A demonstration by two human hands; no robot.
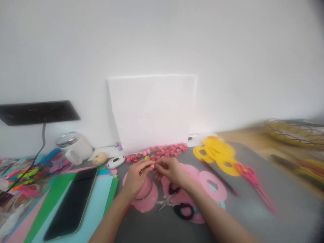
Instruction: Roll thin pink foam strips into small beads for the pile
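Observation:
My left hand (136,177) and my right hand (170,169) meet over the grey mat, fingertips pinched together on a small pink paper piece (152,166). Below them lie pink paper rings (212,185) and black-handled scissors (177,204). A row of small pink rolled paper pieces (162,151) sits just beyond my fingers, in front of a white board (153,111) that leans on the wall.
Yellow paper rings (217,153) and pink-handled scissors (254,182) lie to the right. A phone (73,202) rests on coloured paper sheets (54,197) at left, near a white mug (76,146). A wire basket (296,131) stands far right.

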